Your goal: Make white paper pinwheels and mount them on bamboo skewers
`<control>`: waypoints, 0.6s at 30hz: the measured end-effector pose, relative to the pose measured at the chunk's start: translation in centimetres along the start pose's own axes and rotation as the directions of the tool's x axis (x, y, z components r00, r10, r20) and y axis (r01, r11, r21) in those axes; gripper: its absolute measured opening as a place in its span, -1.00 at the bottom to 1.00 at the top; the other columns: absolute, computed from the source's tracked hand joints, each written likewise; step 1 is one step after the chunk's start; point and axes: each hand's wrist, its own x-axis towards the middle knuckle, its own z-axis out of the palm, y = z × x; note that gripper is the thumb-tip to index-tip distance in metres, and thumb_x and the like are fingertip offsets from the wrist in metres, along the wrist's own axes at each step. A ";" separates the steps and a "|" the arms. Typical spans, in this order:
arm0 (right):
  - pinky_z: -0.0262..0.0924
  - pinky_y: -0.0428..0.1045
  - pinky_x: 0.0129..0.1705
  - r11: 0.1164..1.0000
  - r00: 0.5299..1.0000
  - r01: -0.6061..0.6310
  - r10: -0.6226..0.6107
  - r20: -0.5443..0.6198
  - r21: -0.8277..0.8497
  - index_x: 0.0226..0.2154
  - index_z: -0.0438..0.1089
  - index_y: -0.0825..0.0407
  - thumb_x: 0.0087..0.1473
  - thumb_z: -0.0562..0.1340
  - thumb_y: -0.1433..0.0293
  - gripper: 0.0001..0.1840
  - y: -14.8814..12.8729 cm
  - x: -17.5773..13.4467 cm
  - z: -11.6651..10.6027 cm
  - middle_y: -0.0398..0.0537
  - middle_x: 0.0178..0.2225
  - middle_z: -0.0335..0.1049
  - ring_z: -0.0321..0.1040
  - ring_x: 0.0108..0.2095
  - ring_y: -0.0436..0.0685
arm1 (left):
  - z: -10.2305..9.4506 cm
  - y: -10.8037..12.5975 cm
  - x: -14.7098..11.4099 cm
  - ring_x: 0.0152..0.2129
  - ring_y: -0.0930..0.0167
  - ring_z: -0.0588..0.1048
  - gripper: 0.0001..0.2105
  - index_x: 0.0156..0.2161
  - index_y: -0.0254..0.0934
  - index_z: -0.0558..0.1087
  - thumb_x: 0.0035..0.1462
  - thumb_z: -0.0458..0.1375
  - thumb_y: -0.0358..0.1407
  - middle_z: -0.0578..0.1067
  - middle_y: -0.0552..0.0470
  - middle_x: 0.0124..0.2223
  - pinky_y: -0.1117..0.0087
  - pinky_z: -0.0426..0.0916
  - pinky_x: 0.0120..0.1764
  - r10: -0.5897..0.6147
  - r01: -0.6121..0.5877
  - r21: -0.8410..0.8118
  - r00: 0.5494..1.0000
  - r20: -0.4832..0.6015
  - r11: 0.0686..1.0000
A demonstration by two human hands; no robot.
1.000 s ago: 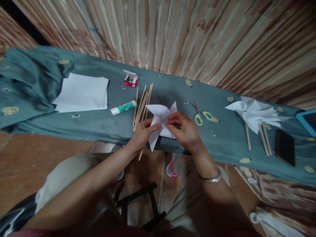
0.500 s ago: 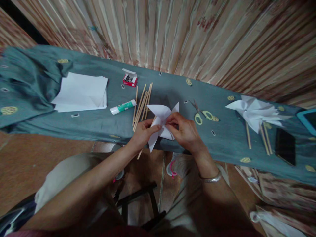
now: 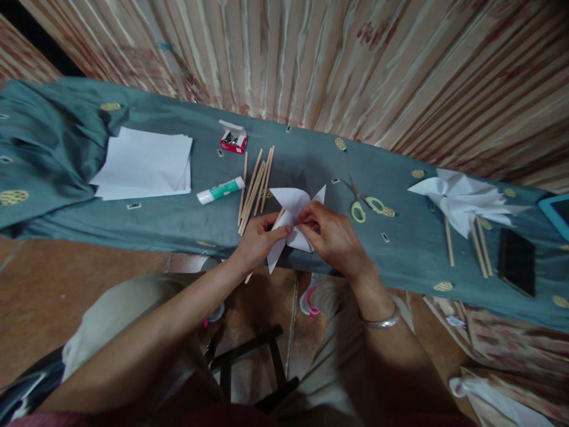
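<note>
A white paper pinwheel [image 3: 291, 200] is held between my two hands above the cloth's near edge. My left hand [image 3: 262, 236] grips it from the left, thumb on the paper, with a wooden stick [image 3: 249, 277] running behind and showing below the hand. My right hand [image 3: 326, 234] pinches at the pinwheel's centre; whatever is between those fingertips is hidden. Just beyond my left hand lie several loose wooden sticks [image 3: 255, 193] and a green-and-white glue stick [image 3: 221, 191]. To the right of my right hand rest scissors [image 3: 364, 201] with pale green handles.
A teal cloth [image 3: 306, 154] covers the long narrow surface. On the left sits a stack of white paper [image 3: 146, 163], beside an open red box of pins [image 3: 233, 141]. Finished pinwheels [image 3: 471, 198], a dark phone [image 3: 516, 261] and a blue-edged device [image 3: 555, 213] lie on the right.
Both hands keep nearly the same hold on the pinwheel, with only slight finger movement at its centre. The view has shifted slightly.
</note>
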 end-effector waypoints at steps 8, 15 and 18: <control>0.26 0.00 -0.22 1.000 1.000 0.009 -0.009 0.007 0.021 -0.30 0.29 -0.01 0.11 0.17 0.48 -0.93 -0.2 0.0 -0.1 -0.08 -0.34 0.49 0.45 -0.28 0.12 | -0.1 0.0 0.0 -0.52 0.47 0.34 -0.75 -0.42 -0.38 0.54 -0.27 0.30 -0.25 0.46 0.10 -0.48 0.45 0.16 -0.41 0.016 -0.016 0.032 1.000 0.002 0.999; 0.25 0.00 -0.23 0.999 1.000 0.000 0.000 0.018 0.042 -0.32 0.29 -0.01 0.10 0.18 0.49 -0.92 -0.2 0.0 -0.1 -0.09 -0.37 0.48 0.45 -0.29 0.12 | -0.1 -0.2 0.2 -0.52 0.47 0.34 -0.74 -0.42 -0.38 0.54 -0.27 0.30 -0.24 0.46 0.10 -0.48 0.45 0.16 -0.41 0.019 -0.019 0.041 1.000 0.003 0.999; 0.25 -0.01 -0.26 0.998 0.999 -0.011 0.010 0.031 0.058 -0.32 0.29 -0.01 0.09 0.19 0.49 -0.91 -0.2 0.0 -0.2 -0.10 -0.38 0.49 0.45 -0.30 0.12 | -0.2 -0.2 0.0 -0.52 0.47 0.34 -0.75 -0.41 -0.37 0.54 -0.27 0.29 -0.25 0.45 0.10 -0.48 0.45 0.17 -0.41 0.022 -0.023 0.050 1.000 0.012 0.999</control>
